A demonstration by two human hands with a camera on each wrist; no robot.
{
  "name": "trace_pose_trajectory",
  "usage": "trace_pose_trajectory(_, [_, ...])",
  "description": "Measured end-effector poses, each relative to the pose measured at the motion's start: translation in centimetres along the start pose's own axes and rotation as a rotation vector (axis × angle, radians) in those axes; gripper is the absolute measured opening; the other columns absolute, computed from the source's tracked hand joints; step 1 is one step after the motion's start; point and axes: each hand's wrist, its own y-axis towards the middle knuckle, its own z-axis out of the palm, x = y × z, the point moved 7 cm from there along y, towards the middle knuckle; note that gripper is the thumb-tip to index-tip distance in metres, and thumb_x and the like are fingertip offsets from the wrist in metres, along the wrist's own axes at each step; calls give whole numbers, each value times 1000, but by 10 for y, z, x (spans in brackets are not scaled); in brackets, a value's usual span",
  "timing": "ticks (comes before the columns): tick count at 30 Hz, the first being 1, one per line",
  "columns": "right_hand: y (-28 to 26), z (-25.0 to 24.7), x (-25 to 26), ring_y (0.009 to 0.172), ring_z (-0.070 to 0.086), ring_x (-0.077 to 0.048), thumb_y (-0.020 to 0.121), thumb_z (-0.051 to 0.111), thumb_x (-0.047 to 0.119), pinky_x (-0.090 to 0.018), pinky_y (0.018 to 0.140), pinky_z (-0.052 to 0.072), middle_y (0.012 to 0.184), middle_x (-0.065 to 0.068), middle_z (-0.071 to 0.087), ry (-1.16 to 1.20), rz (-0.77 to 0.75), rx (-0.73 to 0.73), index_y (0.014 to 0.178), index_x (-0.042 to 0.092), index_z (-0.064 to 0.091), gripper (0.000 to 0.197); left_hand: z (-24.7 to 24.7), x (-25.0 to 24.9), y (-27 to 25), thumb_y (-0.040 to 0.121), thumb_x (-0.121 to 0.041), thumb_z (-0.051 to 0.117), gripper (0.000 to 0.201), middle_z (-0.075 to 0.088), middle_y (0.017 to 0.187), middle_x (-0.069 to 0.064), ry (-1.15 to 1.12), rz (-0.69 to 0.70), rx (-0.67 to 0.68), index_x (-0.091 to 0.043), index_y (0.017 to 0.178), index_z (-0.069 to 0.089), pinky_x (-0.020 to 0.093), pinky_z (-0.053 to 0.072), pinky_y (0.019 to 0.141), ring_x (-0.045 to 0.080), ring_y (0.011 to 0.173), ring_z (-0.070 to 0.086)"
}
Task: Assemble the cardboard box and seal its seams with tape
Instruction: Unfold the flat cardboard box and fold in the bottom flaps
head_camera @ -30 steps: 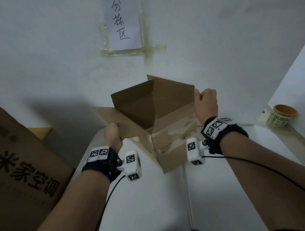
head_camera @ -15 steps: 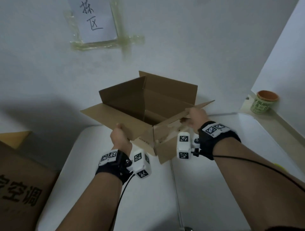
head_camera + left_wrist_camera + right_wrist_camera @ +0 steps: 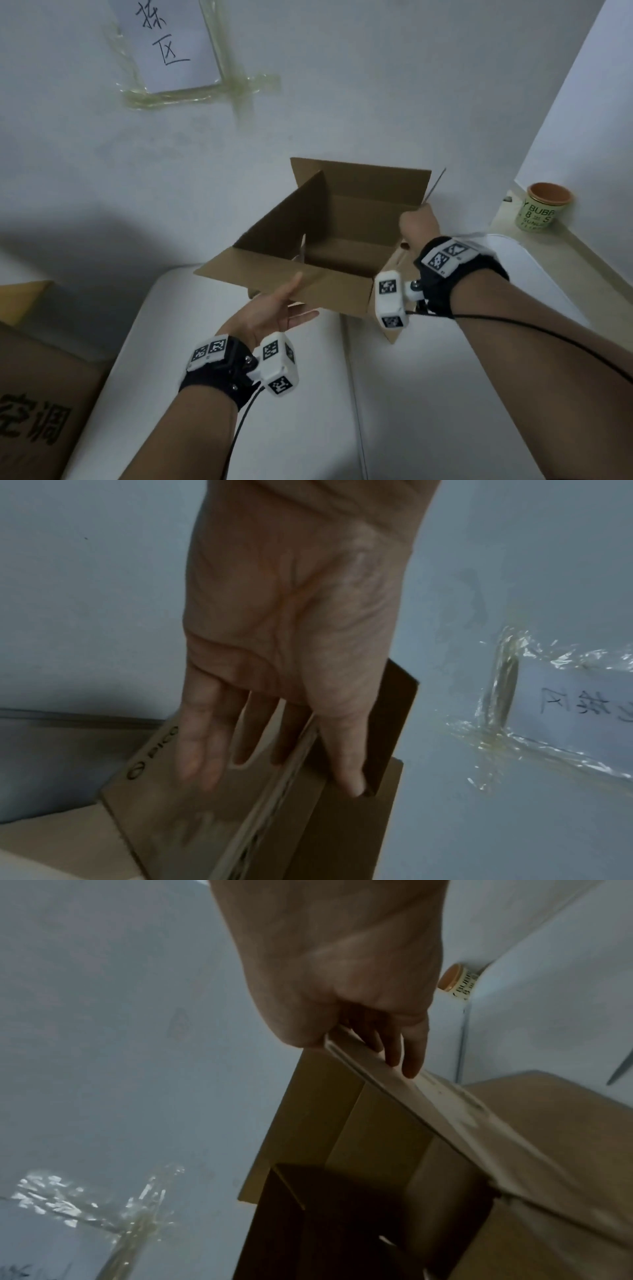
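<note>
A brown cardboard box (image 3: pixel 349 236) is held above the white table (image 3: pixel 239 428), its mouth up and its flaps spread. My left hand (image 3: pixel 281 308) is palm-up at the near flap (image 3: pixel 274 274). The fingers (image 3: pixel 205 750) are straight under the flap and the thumb lies on its inner face. My right hand (image 3: pixel 419 222) pinches the right flap, which stands edge-on. In the right wrist view the fingers (image 3: pixel 404 1053) curl over that flap's edge (image 3: pixel 445 1110). No tape shows in any view.
A green cup with an orange rim (image 3: pixel 544 209) stands on the ledge at the right. A large printed carton (image 3: pixel 41 394) fills the lower left. A paper sign (image 3: pixel 171 44) is taped to the wall behind. A seam (image 3: pixel 352 394) divides the table.
The box has swung so its mouth faces up more squarely. My right hand has lifted the right flap from flat to upright. My left hand has loosened from gripping the near flap to straight fingers.
</note>
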Motion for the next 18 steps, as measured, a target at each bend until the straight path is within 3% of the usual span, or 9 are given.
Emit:
trace_pose_trajectory(3, [-1, -4, -15, 119, 52, -38, 91, 38, 4, -48, 99, 48, 135, -22, 48, -53, 16, -4, 143, 3, 33, 52, -21, -24, 0, 88, -47, 63, 49, 66, 121, 9, -110, 72, -74, -11, 121, 64, 39, 49, 100, 25, 113, 63])
trace_pose_trajectory(6, [8, -9, -16, 123, 49, -38, 94, 36, 3, -42, 101, 45, 137, -23, 46, -135, 1, -21, 141, -2, 34, 47, -54, -57, -5, 89, -24, 66, 30, 66, 111, 14, -162, 233, -331, -3, 110, 62, 34, 56, 85, 22, 98, 67])
trace_pose_trajectory(8, [9, -14, -12, 126, 47, -36, 96, 37, 5, -38, 100, 42, 139, -22, 45, -203, -1, -17, 142, -2, 33, 47, -68, -76, -9, 88, -4, 62, 40, 61, 109, 19, -136, 345, -469, -2, 125, 46, 32, 57, 82, 19, 91, 67])
trace_pose_trajectory(10, [14, -19, -6, 125, 47, -35, 96, 38, 7, -37, 99, 42, 139, -21, 45, -241, -15, -21, 142, -2, 33, 47, -78, -85, -10, 87, 6, 58, 69, 56, 110, 17, -61, 358, -570, -12, 146, 26, 38, 52, 93, 20, 88, 66])
trace_pose_trajectory(13, [18, -20, -3, 123, 48, -38, 94, 37, 7, -40, 100, 44, 138, -23, 46, -268, -29, 4, 141, -1, 34, 48, -72, -88, -5, 86, 12, 53, 58, 53, 120, 23, 160, 294, -572, -7, 139, 40, 36, 53, 90, 28, 95, 65])
trace_pose_trajectory(18, [19, -8, -24, 124, 47, -39, 92, 40, 7, -50, 100, 45, 139, -22, 43, -297, 30, 98, 147, 5, 23, 57, -73, -75, 5, 86, 15, 50, 44, 57, 114, 25, 232, 213, -535, -1, 127, 53, 36, 56, 85, 29, 89, 66])
